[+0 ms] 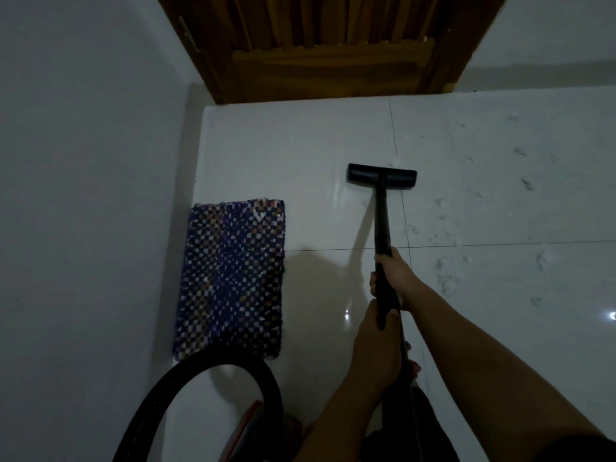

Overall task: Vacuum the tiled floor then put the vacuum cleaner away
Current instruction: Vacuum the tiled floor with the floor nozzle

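A black vacuum wand (381,215) runs from my hands down to a flat black floor nozzle (382,175) resting on the white tiled floor (283,155). My right hand (395,278) grips the wand higher up its shaft. My left hand (378,348) holds the wand's lower end just behind it. A black ribbed hose (213,365) loops at the bottom left. Part of a red and dark vacuum body (253,425) shows beneath the hose. White scraps of debris (448,275) lie scattered over the tiles to the right of the nozzle.
A woven blue and white checkered mat (233,278) lies by the left wall (90,195). A wooden door (333,45) stands shut at the far end. A white wall runs along the back right.
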Demonstrator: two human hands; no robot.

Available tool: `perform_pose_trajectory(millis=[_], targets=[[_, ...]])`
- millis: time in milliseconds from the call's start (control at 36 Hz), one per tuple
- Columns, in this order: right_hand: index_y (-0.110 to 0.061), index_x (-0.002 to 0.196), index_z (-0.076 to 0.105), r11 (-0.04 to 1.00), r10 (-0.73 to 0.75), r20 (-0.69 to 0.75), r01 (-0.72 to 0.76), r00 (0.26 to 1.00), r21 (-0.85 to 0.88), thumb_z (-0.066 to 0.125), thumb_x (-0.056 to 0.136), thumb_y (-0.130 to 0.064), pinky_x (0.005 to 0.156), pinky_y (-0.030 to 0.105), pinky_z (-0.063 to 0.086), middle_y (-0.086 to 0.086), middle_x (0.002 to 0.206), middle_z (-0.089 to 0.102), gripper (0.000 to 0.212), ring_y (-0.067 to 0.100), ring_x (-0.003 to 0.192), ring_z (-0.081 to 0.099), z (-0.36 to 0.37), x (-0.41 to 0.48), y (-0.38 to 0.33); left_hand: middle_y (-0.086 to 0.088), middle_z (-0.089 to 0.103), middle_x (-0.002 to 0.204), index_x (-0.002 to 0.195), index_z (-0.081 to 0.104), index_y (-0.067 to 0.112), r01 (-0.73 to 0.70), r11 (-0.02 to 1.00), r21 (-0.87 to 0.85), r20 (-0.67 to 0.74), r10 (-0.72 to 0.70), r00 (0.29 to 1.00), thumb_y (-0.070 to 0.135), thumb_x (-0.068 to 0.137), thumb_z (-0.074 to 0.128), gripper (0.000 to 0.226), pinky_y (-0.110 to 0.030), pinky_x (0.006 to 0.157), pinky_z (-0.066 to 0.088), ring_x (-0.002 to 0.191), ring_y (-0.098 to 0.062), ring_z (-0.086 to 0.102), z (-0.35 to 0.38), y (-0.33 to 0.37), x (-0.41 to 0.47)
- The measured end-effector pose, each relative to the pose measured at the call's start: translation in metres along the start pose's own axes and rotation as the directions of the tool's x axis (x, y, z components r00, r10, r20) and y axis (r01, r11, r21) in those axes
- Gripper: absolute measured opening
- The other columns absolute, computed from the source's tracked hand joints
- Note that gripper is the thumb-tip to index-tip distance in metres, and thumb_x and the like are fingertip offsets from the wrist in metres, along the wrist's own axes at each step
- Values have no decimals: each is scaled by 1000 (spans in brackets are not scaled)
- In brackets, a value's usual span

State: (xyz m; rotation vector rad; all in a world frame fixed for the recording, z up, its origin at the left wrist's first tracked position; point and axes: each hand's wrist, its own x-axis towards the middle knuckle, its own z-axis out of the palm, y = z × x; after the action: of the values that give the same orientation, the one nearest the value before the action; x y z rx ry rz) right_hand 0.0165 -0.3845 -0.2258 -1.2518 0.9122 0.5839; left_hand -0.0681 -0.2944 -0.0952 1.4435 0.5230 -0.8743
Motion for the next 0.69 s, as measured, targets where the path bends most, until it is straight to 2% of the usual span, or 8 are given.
perform_pose_trajectory(millis=[56,139,250,333,417,528,583,694], targets=[[-18,112,41,1000,9,-2,-9,1000,6,39,100,-12,39,25,41,11,60,45,13,20,46,43,-8,4,-1,3,51,82,138,38,23,1,1000,-9,-3,-1,1000,24,102,31,36,-5,37,39,63,-5,49,7,-1,5],[-19,114,41,1000,27,6,-27,1000,14,39,100,-12,38,24,41,10,60,44,15,19,47,43,-20,14,-6,12,46,81,138,38,21,-17,1000,-11,-4,17,1000,21,103,30,37,-2,40,39,63,1,48,20,0,18],[-21,116,41,1000,22,43,-21,999,-12,38,101,-13,38,24,41,11,61,44,17,20,47,43,-39,30,-18,14,44,77,140,35,21,-29,1000,7,-19,29,999,22,103,30,38,-2,39,39,46,14,54,43,3,36],[-22,117,38,999,31,57,-29,998,-44,36,101,-12,36,24,40,11,62,43,19,19,45,42,-53,47,-33,11,48,77,141,35,21,-17,1000,8,-47,18,999,25,102,32,39,-6,39,43,50,2,57,62,8,58],[-23,120,37,995,17,54,-12,998,-99,37,101,-13,37,25,40,11,62,43,21,20,46,44,-66,68,-54,14,49,79,137,41,17,-34,999,-14,-85,33,996,21,101,35,37,-2,45,42,57,7,56,77,22,83],[-23,126,38,990,12,59,-3,998,-141,38,101,-13,38,26,42,11,64,44,27,20,47,45,-79,96,-94,-3,49,74,137,40,14,18,997,-77,-61,-23,998,22,102,33,37,-8,35,40,51,-4,53,97,56,115],[-23,126,39,989,14,56,-6,998,-149,39,100,-13,41,27,42,11,65,44,28,20,47,45,-84,111,-115,-3,51,74,135,44,13,21,993,-114,-105,-33,994,22,101,36,35,-10,37,43,44,-1,54,106,72,134],[-23,127,39,986,13,51,-4,999,-164,40,99,-13,44,29,43,11,65,46,30,21,48,46,-89,143,-151,1,52,74,128,48,12,-7,999,-50,-143,0,990,25,101,37,32,-19,42,49,57,-15,53,114,98,173]])
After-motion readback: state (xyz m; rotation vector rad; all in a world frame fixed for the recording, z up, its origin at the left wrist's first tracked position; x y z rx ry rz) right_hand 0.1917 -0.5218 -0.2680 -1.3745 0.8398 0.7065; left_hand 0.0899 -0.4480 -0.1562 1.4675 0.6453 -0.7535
